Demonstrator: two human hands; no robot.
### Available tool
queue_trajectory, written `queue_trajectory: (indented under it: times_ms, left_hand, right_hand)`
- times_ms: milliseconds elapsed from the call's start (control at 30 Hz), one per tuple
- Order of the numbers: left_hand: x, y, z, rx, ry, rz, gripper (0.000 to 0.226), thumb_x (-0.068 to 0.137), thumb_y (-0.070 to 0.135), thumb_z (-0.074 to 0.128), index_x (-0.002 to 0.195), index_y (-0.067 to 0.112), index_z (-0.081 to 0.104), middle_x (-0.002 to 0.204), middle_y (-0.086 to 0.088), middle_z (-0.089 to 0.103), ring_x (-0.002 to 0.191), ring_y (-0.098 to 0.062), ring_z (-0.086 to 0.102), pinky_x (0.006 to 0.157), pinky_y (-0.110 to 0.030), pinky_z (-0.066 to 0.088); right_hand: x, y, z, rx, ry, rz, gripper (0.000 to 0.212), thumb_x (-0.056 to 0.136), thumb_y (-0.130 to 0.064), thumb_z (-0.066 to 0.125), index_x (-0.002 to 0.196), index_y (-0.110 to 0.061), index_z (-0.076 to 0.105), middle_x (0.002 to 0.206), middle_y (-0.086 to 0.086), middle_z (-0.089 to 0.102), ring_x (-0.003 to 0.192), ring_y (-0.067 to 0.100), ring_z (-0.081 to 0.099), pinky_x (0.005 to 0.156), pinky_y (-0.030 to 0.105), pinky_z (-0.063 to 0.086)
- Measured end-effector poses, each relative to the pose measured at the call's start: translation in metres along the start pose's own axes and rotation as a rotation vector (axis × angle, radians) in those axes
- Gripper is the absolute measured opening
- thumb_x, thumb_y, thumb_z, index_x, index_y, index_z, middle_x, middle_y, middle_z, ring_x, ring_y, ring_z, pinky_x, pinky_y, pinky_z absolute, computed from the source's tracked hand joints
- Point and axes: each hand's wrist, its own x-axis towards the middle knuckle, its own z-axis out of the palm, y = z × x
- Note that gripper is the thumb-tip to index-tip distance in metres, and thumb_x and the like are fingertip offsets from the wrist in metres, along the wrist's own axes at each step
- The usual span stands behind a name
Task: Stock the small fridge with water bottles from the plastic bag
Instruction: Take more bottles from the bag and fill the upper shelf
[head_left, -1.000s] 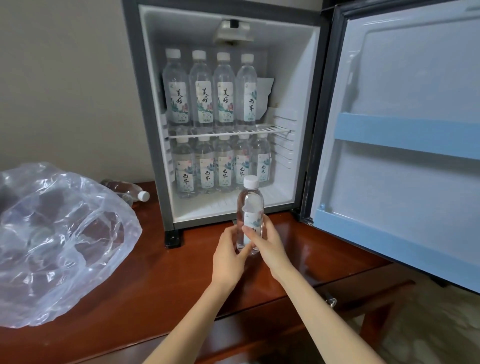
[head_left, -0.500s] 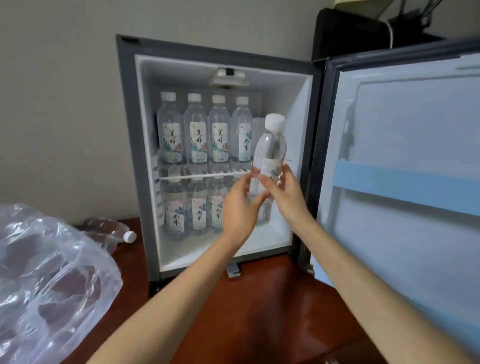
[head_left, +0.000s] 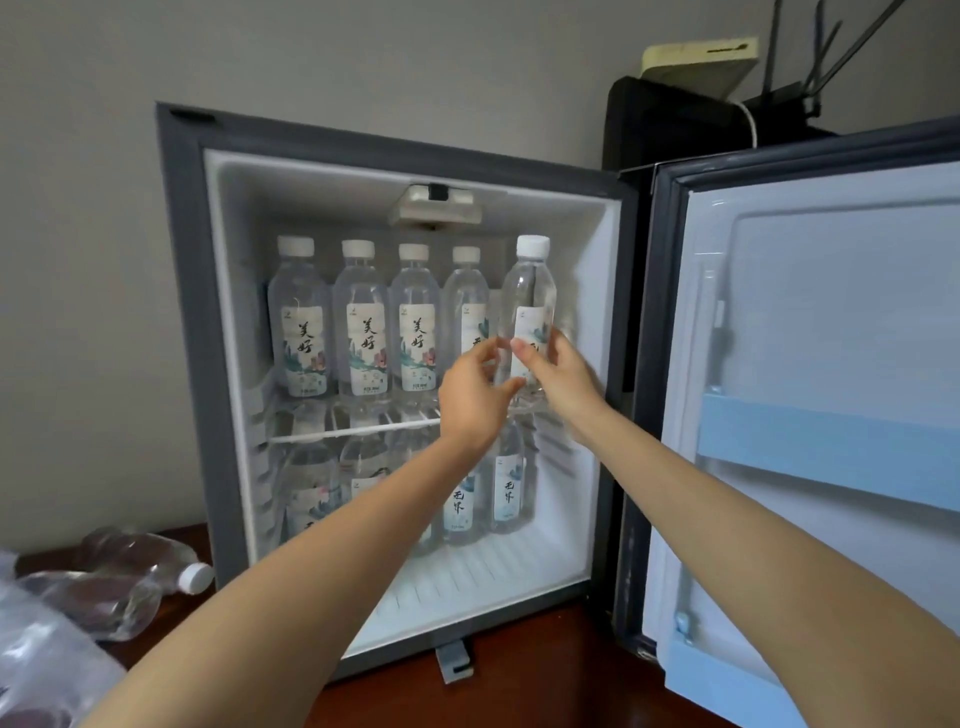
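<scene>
The small grey fridge (head_left: 182, 322) stands open on a wooden desk. Several white-capped water bottles (head_left: 358, 322) line its upper wire shelf (head_left: 353, 430), and more stand on the floor below. A clear water bottle (head_left: 529, 291) is upright at the right end of the upper row, held at its label by both hands. My right hand (head_left: 563, 379) wraps its right side with the thumb across the front. My left hand (head_left: 475, 397) pinches its lower left side. The plastic bag (head_left: 47, 660) shows at the bottom left corner.
The fridge door (head_left: 831, 374) swings open to the right, with light blue door shelves. Two loose bottles (head_left: 130, 571) lie on the wooden desk (head_left: 519, 691) left of the fridge. A dark box and a router sit behind the door, top right.
Both hands lifted the bottle from the desk up into the fridge and stood it upright at the right end of the upper shelf. The view has tilted upward.
</scene>
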Motion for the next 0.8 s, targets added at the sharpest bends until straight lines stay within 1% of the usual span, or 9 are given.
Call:
queue_trajectory:
  times_ms: [100, 233, 300, 367, 433, 567, 667, 733, 800]
  left_hand:
    - [-0.005, -0.012, -0.001, 0.069, -0.108, 0.030, 0.049, 0.085, 0.008, 0.069, 0.132, 0.013, 0.055, 0.114, -0.001, 0.067, 0.101, -0.013, 0.061, 0.093, -0.029, 0.049]
    - [0.000, -0.010, -0.010, 0.076, -0.251, -0.038, 0.052, 0.087, 0.007, 0.063, 0.137, 0.004, 0.048, 0.123, -0.008, 0.064, 0.111, -0.021, 0.060, 0.099, -0.038, 0.048]
    - [0.002, -0.009, -0.013, 0.073, -0.306, -0.067, 0.061, 0.089, 0.006, 0.061, 0.145, 0.005, 0.037, 0.127, -0.005, 0.059, 0.112, -0.016, 0.057, 0.101, -0.033, 0.047]
    - [0.001, -0.009, -0.014, 0.081, -0.318, -0.082, 0.063, 0.090, 0.006, 0.058, 0.148, 0.008, 0.032, 0.124, -0.003, 0.057, 0.100, -0.009, 0.055, 0.088, -0.021, 0.047]
    - [-0.001, -0.008, -0.014, 0.094, -0.291, -0.082, 0.061, 0.090, 0.006, 0.056, 0.147, 0.009, 0.034, 0.124, -0.002, 0.057, 0.094, -0.008, 0.056, 0.078, -0.017, 0.046]
    - [-0.005, -0.004, -0.014, 0.153, -0.289, -0.058, 0.050, 0.088, 0.005, 0.053, 0.138, 0.007, 0.049, 0.116, -0.025, 0.058, 0.102, -0.029, 0.063, 0.091, -0.035, 0.047]
    - [-0.002, 0.000, -0.017, 0.150, -0.352, -0.077, 0.033, 0.087, 0.003, 0.054, 0.119, 0.006, 0.061, 0.084, -0.010, 0.061, 0.075, -0.023, 0.062, 0.075, -0.033, 0.048]
    - [0.001, 0.002, -0.017, 0.203, -0.394, -0.087, 0.043, 0.088, 0.008, 0.057, 0.130, 0.003, 0.055, 0.101, -0.008, 0.063, 0.094, -0.025, 0.064, 0.085, -0.032, 0.048]
    - [0.005, 0.003, -0.016, 0.275, -0.424, -0.074, 0.041, 0.088, 0.011, 0.058, 0.128, 0.003, 0.056, 0.102, -0.006, 0.058, 0.096, -0.023, 0.059, 0.086, -0.030, 0.046]
  right_hand:
    - [0.005, 0.006, 0.001, -0.029, -0.005, 0.006, 0.042, 0.093, -0.044, 0.056, 0.132, -0.033, 0.049, 0.124, -0.007, 0.064, 0.108, 0.017, 0.061, 0.092, 0.037, 0.048]
    - [0.008, 0.010, 0.004, -0.034, 0.001, 0.007, 0.043, 0.091, -0.047, 0.059, 0.131, -0.034, 0.050, 0.119, -0.010, 0.065, 0.105, 0.015, 0.062, 0.090, 0.035, 0.049]
    - [0.007, 0.010, 0.005, -0.019, 0.007, -0.002, 0.044, 0.090, -0.044, 0.061, 0.130, -0.029, 0.050, 0.119, -0.006, 0.064, 0.109, 0.017, 0.062, 0.093, 0.035, 0.049]
    - [0.004, 0.009, 0.005, -0.028, 0.005, 0.010, 0.045, 0.090, -0.044, 0.061, 0.131, -0.030, 0.049, 0.121, -0.006, 0.064, 0.110, 0.017, 0.062, 0.096, 0.038, 0.048]
    - [0.003, 0.007, 0.003, -0.063, 0.007, 0.039, 0.047, 0.091, -0.045, 0.059, 0.134, -0.032, 0.047, 0.124, -0.006, 0.064, 0.109, 0.017, 0.062, 0.098, 0.042, 0.048]
    - [0.006, -0.001, 0.006, -0.251, 0.028, 0.073, 0.050, 0.091, -0.049, 0.056, 0.134, -0.024, 0.047, 0.125, -0.001, 0.062, 0.110, 0.023, 0.060, 0.098, 0.046, 0.046]
    - [0.013, -0.009, 0.008, -0.490, 0.044, 0.103, 0.048, 0.093, -0.051, 0.052, 0.124, -0.014, 0.050, 0.118, 0.003, 0.062, 0.104, 0.026, 0.059, 0.095, 0.042, 0.046]
    - [0.019, -0.013, 0.009, -0.536, 0.018, 0.130, 0.047, 0.094, -0.051, 0.051, 0.119, -0.011, 0.050, 0.115, 0.007, 0.061, 0.102, 0.027, 0.057, 0.094, 0.043, 0.045]
    - [0.023, -0.013, 0.011, -0.532, 0.009, 0.147, 0.046, 0.095, -0.049, 0.050, 0.119, -0.010, 0.049, 0.118, 0.009, 0.061, 0.107, 0.029, 0.057, 0.097, 0.045, 0.044]
